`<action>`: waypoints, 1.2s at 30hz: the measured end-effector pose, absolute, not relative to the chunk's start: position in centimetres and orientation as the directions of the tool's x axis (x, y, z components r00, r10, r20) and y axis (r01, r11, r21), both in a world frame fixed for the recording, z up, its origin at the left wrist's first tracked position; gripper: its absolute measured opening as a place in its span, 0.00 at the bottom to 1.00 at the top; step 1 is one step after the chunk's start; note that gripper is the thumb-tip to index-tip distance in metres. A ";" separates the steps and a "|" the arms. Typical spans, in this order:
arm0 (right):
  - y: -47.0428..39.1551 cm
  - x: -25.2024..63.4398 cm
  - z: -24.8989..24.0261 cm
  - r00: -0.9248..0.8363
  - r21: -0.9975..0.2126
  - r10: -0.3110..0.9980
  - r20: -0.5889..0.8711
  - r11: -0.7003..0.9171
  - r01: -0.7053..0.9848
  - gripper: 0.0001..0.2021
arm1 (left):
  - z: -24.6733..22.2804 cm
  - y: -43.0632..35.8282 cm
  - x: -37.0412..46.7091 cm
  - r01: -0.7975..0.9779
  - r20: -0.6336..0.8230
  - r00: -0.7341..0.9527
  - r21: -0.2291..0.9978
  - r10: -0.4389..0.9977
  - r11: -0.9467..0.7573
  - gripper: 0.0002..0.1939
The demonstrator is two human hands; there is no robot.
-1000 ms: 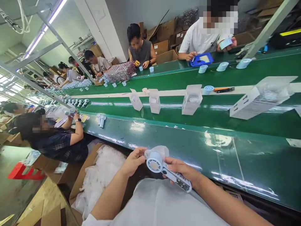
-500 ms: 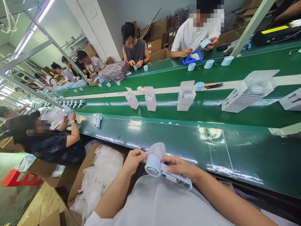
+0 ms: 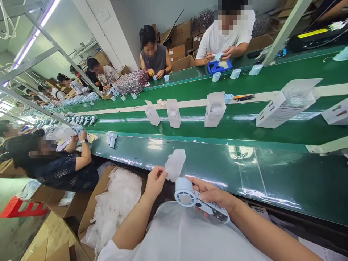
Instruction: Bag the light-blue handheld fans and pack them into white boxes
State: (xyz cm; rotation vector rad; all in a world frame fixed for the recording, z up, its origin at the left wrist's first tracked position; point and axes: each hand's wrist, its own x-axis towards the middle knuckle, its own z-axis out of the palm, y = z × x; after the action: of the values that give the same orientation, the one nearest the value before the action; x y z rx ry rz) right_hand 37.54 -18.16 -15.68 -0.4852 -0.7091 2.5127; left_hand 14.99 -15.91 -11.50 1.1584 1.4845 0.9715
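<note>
My left hand (image 3: 156, 181) pinches the lower left edge of a thin, whitish translucent bag (image 3: 175, 165), which stands up over the bench edge. My right hand (image 3: 213, 192) is wrapped round a light-blue handheld fan (image 3: 185, 192), its round head tilted to the left and its handle pointing down to the right. Dark lettering shows on the handle, partly covered by my fingers. The bag is just above the fan head; whether they touch is hard to tell.
A carton of translucent bags (image 3: 119, 203) stands at lower left. Beyond the green bench (image 3: 206, 156), open white boxes (image 3: 214, 110) stand on the belt. Small fans (image 3: 111, 139) lie near a seated person at left. Other people work across the line, with light-blue parts before them.
The bag has come away from the fan head, up and to the left. The fan has shifted slightly right. Across the line, a person's hands have come together around a light-blue part.
</note>
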 end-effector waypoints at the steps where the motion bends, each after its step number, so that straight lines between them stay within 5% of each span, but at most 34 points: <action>1: -18.0 37.6 -15.7 -0.828 -0.564 0.528 -0.189 -0.749 -0.349 0.45 | -11.5 -15.9 15.2 0.132 -0.256 -0.075 0.955 0.964 0.264 0.13; 4: -17.9 36.9 -15.6 -0.852 -0.594 0.504 -0.142 -0.732 -0.334 0.46 | -11.4 -16.0 16.3 -0.040 -0.403 -0.030 0.915 0.915 0.401 0.17; 8: -18.0 35.8 -15.6 -0.862 -0.624 0.495 -0.109 -0.710 -0.328 0.31 | -11.1 -15.9 16.2 -0.020 -0.519 0.155 0.849 0.841 0.527 0.18; 13: -17.9 36.7 -16.0 -0.808 -0.576 0.556 -0.195 -0.732 -0.365 0.25 | -10.6 -15.7 14.6 0.273 -0.382 0.244 0.909 0.891 0.315 0.12; 19: -17.7 36.5 -16.3 -0.732 -0.553 0.585 -0.349 -0.759 -0.344 0.25 | -11.3 -16.4 16.7 0.001 -0.271 0.055 0.962 0.961 0.271 0.15; 24: -18.5 36.1 -16.9 -0.666 -0.497 0.648 -0.370 -0.744 -0.447 0.26 | -10.4 -17.1 16.2 0.385 0.070 0.200 0.912 0.977 -0.144 0.10; 27: -18.9 36.7 -16.9 -0.635 -0.492 0.685 -0.357 -0.716 -0.496 0.25 | -10.3 -17.6 14.6 0.490 0.133 0.213 0.843 0.968 -0.223 0.10; 32: -19.5 37.4 -17.0 -0.555 -0.520 0.720 -0.416 -0.689 -0.504 0.25 | -11.5 -17.8 14.3 0.542 -0.082 0.322 0.833 0.943 -0.113 0.06; 36: -20.6 36.9 -17.2 -0.504 -0.551 0.735 -0.453 -0.676 -0.490 0.23 | -11.9 -17.4 16.6 0.462 -0.210 0.181 0.880 0.961 0.105 0.06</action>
State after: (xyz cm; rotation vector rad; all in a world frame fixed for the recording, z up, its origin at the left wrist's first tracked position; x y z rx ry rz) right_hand 36.88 -20.56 -17.22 -0.8844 -0.4604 2.1865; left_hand 16.56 -17.37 -11.89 1.5054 1.4267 0.6598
